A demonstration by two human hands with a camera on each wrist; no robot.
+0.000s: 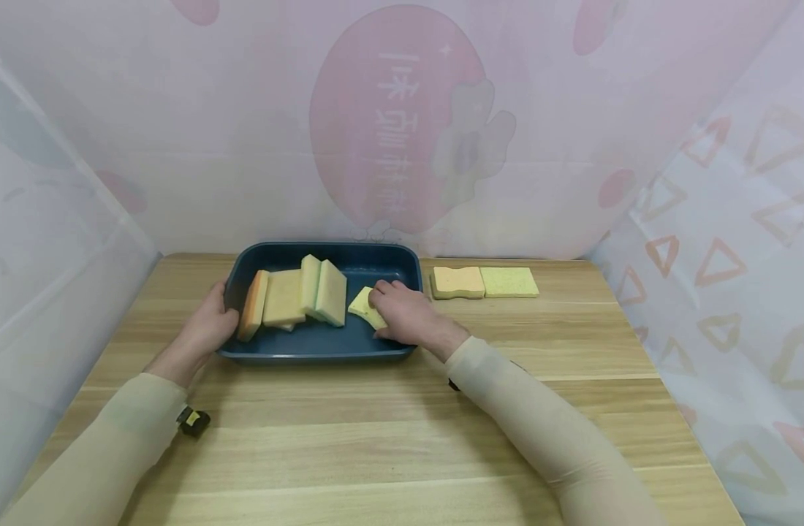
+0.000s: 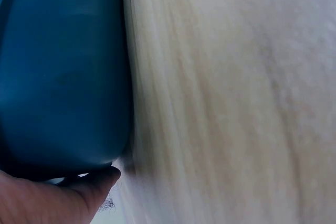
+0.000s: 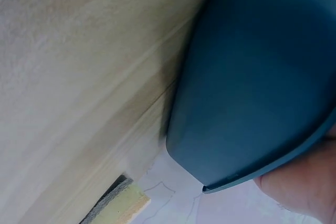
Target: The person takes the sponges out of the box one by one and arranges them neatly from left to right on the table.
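A dark blue rectangular tray [image 1: 316,356] lies on the wooden table with several sponges inside. At its left end my left hand [image 1: 207,318] grips the rim and end wall; the left wrist view catches a fingertip [image 2: 107,177] against the tray's outside. Reaching over the right end, my right hand [image 1: 405,314] holds a yellow sponge [image 1: 362,303] low inside the tray, covering part of it. Left of it lean a pale sponge pair [image 1: 331,292], a flat yellowish sponge [image 1: 283,296] and an orange-backed sponge [image 1: 253,303]. In the right wrist view the tray wall hides most of that hand.
Right of the tray, a wavy-edged sponge with a peach top [image 1: 457,281] lies against a flat yellow-green sponge [image 1: 510,282]. Printed fabric walls [image 1: 244,183] rise behind the table and along both sides. The wooden table [image 1: 349,453] extends toward me.
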